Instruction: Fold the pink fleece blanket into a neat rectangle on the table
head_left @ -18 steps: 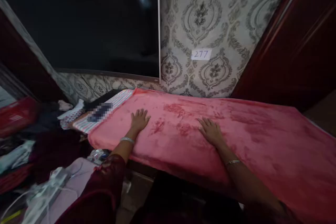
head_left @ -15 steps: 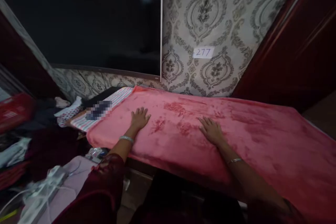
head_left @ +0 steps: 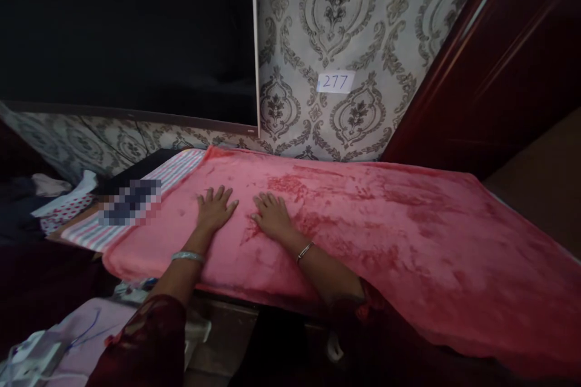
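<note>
A plush pink-red blanket [head_left: 390, 236] lies spread over a table, its front edge hanging down. My left hand [head_left: 213, 210] rests flat on the left part of it, fingers spread, palm down. Close by on the right, my right hand [head_left: 273, 214] presses on the same blanket with its fingers stretched toward the left. Neither hand grips anything. Darker smudges in the pile show around and to the right of my right hand. A striped cloth [head_left: 175, 169] sticks out from under the blanket's left end, with a pixelated dark patch on it.
Behind the table hangs a large dark television [head_left: 127, 36] on patterned wallpaper, with a paper label [head_left: 334, 81] reading 277. A dotted cloth [head_left: 68, 211] sits at the left end. Lower left, a power strip [head_left: 36, 360] with cables lies on a pale pink surface.
My right hand has slid left across the blanket, close to my left hand. The left hand stays flat on it. The camera view has shifted to the right.
</note>
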A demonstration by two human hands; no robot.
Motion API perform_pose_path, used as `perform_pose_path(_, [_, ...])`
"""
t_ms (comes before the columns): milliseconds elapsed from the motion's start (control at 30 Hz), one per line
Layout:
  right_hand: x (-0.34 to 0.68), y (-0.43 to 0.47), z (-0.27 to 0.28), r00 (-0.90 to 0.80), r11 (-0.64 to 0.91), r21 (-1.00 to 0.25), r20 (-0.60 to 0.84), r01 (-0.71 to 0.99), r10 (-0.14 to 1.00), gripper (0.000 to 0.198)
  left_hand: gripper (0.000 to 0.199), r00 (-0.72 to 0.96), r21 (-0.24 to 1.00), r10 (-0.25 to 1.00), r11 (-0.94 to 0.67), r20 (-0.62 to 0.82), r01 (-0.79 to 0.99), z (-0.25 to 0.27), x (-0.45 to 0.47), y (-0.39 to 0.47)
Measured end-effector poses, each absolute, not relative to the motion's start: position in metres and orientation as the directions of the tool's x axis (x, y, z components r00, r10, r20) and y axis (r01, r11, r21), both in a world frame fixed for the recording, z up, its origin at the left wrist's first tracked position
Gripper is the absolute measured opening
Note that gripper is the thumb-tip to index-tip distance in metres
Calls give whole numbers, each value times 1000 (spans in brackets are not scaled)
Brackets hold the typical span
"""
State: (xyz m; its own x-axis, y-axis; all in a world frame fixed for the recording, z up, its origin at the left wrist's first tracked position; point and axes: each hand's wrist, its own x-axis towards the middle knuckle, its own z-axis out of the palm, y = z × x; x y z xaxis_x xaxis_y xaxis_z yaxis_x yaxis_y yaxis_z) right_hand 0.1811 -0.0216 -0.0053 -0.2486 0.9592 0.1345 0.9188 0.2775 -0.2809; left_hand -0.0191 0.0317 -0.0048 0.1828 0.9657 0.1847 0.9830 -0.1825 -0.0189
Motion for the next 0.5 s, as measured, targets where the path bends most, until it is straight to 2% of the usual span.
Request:
perform_pose_path(67, [200,-22,-9,-188,219,-262,139,940,972,64,62,180,-22,966,-179,186,984,-4,-18,32])
perform_pose_path(267, [321,-59,-19,158,-146,-124,96,982,983,63,62,178,-2,968,-181,178,983,-2,-17,34])
perform_pose_path(400, [417,-109,-28,391,-392,-12,105,920,914,62,62,183,17,968,-189,169,982,0,-18,36])
perform_pose_path(500, [472,-145,-34,538,-541,-1,96,841,837,63,63,193,16,963,-200,186,980,2,-17,37])
